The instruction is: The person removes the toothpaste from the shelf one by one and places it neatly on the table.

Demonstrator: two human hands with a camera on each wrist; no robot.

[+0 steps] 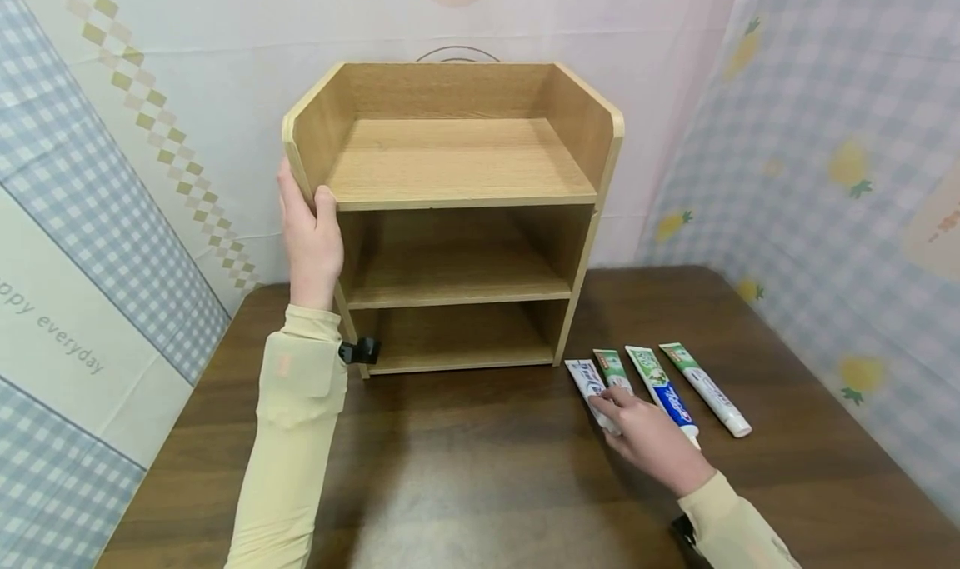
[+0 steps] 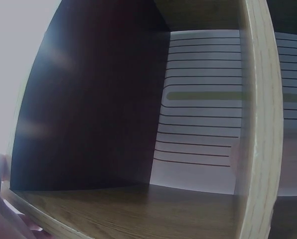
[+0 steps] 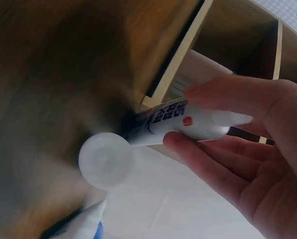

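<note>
A light wooden shelf unit [image 1: 462,203] with an open top and two compartments below stands at the back of the table. My left hand [image 1: 311,244] grips its left side panel, thumb over the front edge; in the left wrist view, fingers [image 2: 11,214] show at the panel's edge. Down at the table, my right hand [image 1: 652,440] pinches the leftmost toothpaste tube [image 1: 583,377], white with dark blue lettering. The right wrist view shows this tube [image 3: 178,122] between thumb and fingers. Beside it lie a small green-topped toothpaste tube [image 1: 612,367] and a green, white and blue one [image 1: 663,390].
Farthest right on the dark wooden table [image 1: 465,469] lies another green and white toothpaste tube [image 1: 708,391]. Patterned cloth [image 1: 675,44] hangs behind and at both sides. A white round cap [image 3: 106,160] is close below the held tube in the right wrist view.
</note>
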